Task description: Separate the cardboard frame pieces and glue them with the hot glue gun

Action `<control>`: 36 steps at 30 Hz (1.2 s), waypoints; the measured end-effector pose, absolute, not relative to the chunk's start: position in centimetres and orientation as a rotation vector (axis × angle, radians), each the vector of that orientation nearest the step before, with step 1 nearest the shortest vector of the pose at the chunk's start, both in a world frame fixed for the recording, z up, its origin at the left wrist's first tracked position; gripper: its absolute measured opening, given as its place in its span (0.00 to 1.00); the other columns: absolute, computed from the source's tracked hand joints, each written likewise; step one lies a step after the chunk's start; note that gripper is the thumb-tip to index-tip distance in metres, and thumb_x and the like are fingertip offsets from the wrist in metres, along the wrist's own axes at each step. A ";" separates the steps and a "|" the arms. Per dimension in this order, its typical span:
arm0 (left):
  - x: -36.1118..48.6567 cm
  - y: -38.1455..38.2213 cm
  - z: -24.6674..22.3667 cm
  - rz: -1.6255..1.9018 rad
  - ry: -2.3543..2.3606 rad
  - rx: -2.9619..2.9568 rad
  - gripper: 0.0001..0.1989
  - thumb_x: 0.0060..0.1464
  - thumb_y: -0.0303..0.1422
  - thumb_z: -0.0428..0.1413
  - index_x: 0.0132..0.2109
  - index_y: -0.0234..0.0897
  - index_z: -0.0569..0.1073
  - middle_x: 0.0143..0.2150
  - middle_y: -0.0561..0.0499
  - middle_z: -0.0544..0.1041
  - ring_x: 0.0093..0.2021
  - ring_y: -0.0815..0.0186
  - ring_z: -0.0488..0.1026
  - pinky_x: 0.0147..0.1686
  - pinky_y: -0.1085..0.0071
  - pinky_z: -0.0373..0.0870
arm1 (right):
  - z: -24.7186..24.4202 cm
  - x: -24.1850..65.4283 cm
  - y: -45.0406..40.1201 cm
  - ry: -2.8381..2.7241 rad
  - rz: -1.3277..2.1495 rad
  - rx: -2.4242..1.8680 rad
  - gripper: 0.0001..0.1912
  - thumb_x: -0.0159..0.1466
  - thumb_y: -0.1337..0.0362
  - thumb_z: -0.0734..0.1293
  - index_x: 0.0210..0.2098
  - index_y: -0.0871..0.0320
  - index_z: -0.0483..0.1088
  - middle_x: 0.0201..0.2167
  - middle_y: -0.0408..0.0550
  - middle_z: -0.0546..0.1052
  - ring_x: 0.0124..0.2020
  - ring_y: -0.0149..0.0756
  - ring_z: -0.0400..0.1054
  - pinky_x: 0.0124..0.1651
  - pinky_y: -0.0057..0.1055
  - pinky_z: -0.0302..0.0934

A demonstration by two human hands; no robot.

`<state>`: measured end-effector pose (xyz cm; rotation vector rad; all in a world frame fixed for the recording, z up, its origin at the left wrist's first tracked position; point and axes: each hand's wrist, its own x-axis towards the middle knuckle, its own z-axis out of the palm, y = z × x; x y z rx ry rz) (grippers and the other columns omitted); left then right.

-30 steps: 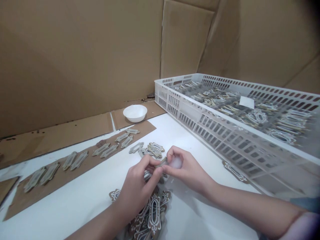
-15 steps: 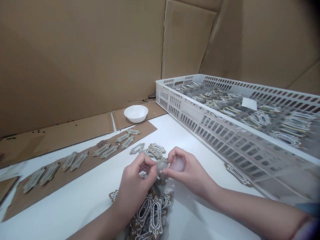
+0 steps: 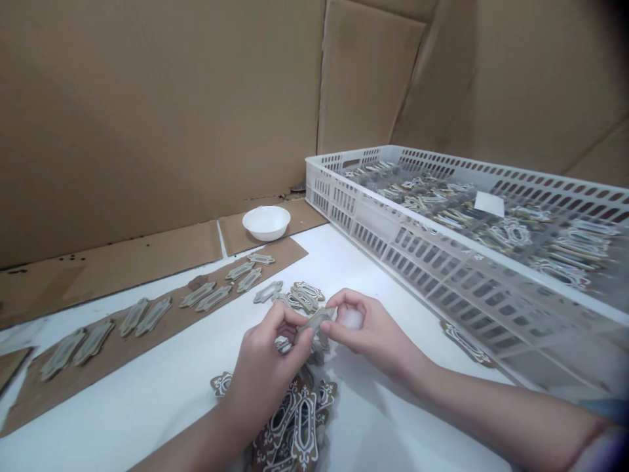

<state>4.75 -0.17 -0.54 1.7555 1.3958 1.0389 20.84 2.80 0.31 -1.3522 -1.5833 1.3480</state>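
Observation:
Between my two hands is a small greyish frame piece [image 3: 317, 319], tilted above the white table. My left hand [image 3: 275, 347] pinches its left end between thumb and fingers. At the other end, my right hand [image 3: 361, 328] grips it with thumb and forefinger, and something whitish and translucent [image 3: 352, 319] shows inside the curl of that hand. Under and in front of my left hand lies a heap of brown ornamental pieces with white scrollwork [image 3: 304, 426]. Just beyond my fingers rest a few more patterned pieces [image 3: 305, 295].
Grey frame pieces [image 3: 160, 314] lie in pairs and groups on a cardboard strip [image 3: 122, 364] at the left. A white bowl [image 3: 266, 223] sits behind. The large white plastic crate [image 3: 393, 223] at the right holds many pieces. One patterned piece [image 3: 466, 344] lies beside it.
The greyish piece has turned and now shows more of its face. My right fingers have shifted slightly along it, and both hands remain in nearly the same place.

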 end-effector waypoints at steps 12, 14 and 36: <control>3.6 1.2 0.1 0.958 1.497 1.592 0.12 0.51 0.37 0.49 0.42 0.40 0.69 0.31 0.53 0.73 0.31 0.68 0.69 0.31 0.72 0.64 | 0.3 21.1 3.0 -1.406 1.488 -1.305 0.12 0.50 0.60 0.67 0.30 0.57 0.61 0.15 0.35 0.59 0.14 0.22 0.51 0.18 0.23 0.43; 2.9 1.9 0.3 0.949 1.544 1.578 0.13 0.50 0.38 0.49 0.42 0.38 0.70 0.32 0.51 0.74 0.32 0.66 0.69 0.31 0.71 0.64 | 0.6 21.3 3.2 -1.362 1.555 -1.295 0.12 0.50 0.59 0.67 0.27 0.58 0.61 0.14 0.35 0.58 0.14 0.21 0.49 0.19 0.23 0.43; -0.6 4.1 -0.2 0.448 2.268 2.015 0.13 0.51 0.33 0.42 0.37 0.38 0.70 0.33 0.49 0.75 0.34 0.59 0.71 0.31 0.68 0.62 | 0.7 22.2 3.9 -0.900 2.134 -1.095 0.10 0.49 0.65 0.70 0.31 0.62 0.71 0.22 0.40 0.65 0.20 0.19 0.55 0.23 0.19 0.50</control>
